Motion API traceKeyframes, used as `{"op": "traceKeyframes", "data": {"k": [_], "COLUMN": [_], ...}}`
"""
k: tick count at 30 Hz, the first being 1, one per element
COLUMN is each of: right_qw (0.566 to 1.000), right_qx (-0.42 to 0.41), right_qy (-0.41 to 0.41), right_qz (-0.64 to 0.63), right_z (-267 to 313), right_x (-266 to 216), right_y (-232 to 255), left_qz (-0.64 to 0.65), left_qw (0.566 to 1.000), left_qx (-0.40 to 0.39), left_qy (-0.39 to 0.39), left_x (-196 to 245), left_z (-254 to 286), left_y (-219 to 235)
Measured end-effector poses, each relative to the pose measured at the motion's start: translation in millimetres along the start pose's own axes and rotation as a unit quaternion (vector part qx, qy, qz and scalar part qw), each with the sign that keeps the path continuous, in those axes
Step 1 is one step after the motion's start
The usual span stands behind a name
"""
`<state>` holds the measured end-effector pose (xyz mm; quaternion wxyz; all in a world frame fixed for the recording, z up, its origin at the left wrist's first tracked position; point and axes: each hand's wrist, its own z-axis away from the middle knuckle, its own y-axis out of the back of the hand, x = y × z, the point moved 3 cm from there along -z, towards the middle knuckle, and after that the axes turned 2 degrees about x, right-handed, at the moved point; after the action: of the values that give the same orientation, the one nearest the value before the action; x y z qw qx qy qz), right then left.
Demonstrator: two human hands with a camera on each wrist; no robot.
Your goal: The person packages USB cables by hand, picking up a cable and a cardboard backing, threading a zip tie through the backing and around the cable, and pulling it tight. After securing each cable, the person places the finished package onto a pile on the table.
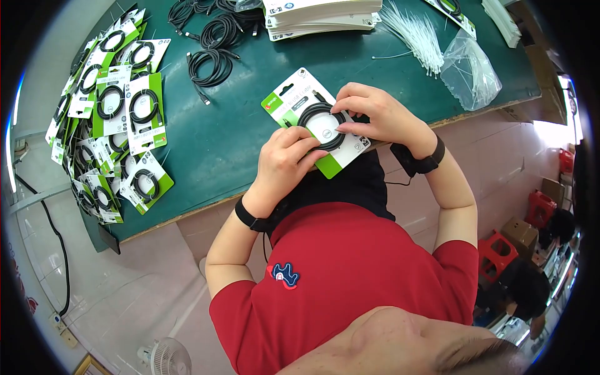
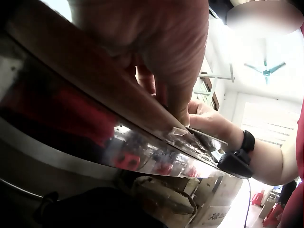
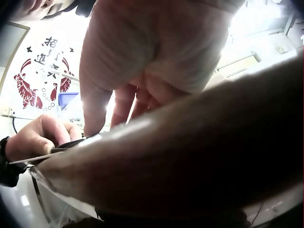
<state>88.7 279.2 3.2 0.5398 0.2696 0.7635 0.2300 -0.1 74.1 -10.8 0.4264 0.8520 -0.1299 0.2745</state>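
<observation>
A coil of black cable (image 1: 304, 117) lies on a white and green backing card (image 1: 289, 94) at the table's front edge. A connector end of it sticks up near the card's top. With thumb and fingers, my left hand (image 1: 281, 164) grips the coil at its lower left. My right hand (image 1: 386, 116) pinches the coil's right side between thumb and bent fingers. In the left wrist view, the table edge (image 2: 95, 85) covers much of the work. The coil's edge (image 3: 71, 144) shows beside the fingers in the right wrist view.
Carded cables (image 1: 112, 103) are heaped at the table's left. Behind the hands lie loose coiled cables (image 1: 210, 65) and a stack of cards (image 1: 322, 22). White cable ties (image 1: 412, 40) and a clear plastic bag (image 1: 470, 72) are at the right. Red stools (image 1: 498, 253) stand on the floor.
</observation>
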Motion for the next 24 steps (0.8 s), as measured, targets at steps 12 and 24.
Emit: {"op": "traceKeyframes", "data": {"k": [12,24], "right_qw": [0.985,0.956], "right_qx": [0.061,-0.058], "right_qy": [0.049,0.09], "right_qz": [0.151,0.273], "right_z": [-18,-40], "right_x": [-16,-7], "right_y": [-7,-28], "left_qz": [0.007,0.018], "left_qw": [1.0,1.0], "left_qx": [0.016,-0.001], "left_qy": [0.0,0.007], "left_x": [1,0], "left_z": [0,2], "left_y": [0,0]}}
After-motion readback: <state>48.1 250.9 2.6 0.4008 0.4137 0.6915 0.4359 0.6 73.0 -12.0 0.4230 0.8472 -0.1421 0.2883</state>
